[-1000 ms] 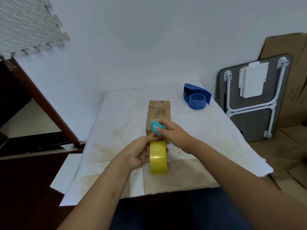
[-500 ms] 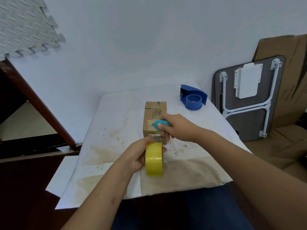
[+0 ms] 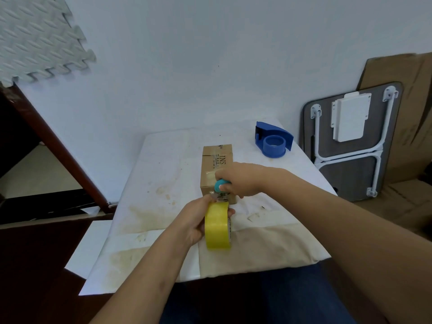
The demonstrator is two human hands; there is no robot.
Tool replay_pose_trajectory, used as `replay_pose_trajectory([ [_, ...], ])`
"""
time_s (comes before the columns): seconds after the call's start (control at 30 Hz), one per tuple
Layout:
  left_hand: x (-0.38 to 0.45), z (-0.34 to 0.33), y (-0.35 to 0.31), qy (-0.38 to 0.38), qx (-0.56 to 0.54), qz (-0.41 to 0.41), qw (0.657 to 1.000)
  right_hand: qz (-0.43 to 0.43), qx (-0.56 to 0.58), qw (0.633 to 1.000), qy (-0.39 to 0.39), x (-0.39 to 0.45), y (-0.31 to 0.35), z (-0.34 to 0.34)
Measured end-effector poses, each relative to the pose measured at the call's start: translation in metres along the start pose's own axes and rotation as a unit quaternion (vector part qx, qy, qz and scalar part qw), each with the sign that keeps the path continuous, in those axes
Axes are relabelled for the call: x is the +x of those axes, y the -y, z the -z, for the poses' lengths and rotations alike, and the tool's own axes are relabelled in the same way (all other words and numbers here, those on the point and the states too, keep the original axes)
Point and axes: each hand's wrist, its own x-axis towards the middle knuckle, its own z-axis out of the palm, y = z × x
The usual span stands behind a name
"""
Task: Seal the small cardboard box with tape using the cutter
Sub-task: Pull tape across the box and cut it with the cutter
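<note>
Left hand [image 3: 195, 220]: closed around the yellow tape roll [image 3: 217, 225], fingers through its core, holding the roll on edge just above the counter [image 3: 163, 174].
Tape roll: nearest thing to the person, just this side of the box's near end; a short clear strip of tape [image 3: 216, 196] runs up from it onto the box.
Right hand [image 3: 240, 180]: curled shut on the teal cutter [image 3: 221, 185], resting on the box's near top edge, directly beyond the left hand.
Cutter: pressed where the strip leaves the box, between roll and box; its blade cannot be seen.
Small cardboard box [image 3: 217, 164]: lies on the counter straight ahead of both hands, long axis running away from the person, with tape already shining along its top.
Key relation: the strip follows the box's long axis, so the cut should run across it; the right hand is the nearer one to that spot, while the left keeps the strip taut.
Judged step: severing the tape at the near end.
Blue dispenser [image 3: 273, 143]: well beyond the right hand, far right on the counter, untouched.
</note>
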Motion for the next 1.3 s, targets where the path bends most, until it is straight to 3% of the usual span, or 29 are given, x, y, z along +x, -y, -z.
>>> replay_pose_trajectory([
  [0.47,-0.004,-0.001,-0.002,0.004,-0.007,-0.003,1.0,0.0,-0.162,0.987,0.018,0.013,0.016,-0.006],
  [1.3,-0.013,0.0,-0.008,0.003,0.012,-0.006,1.0,-0.013,-0.28,0.96,0.016,0.001,0.028,-0.003],
])
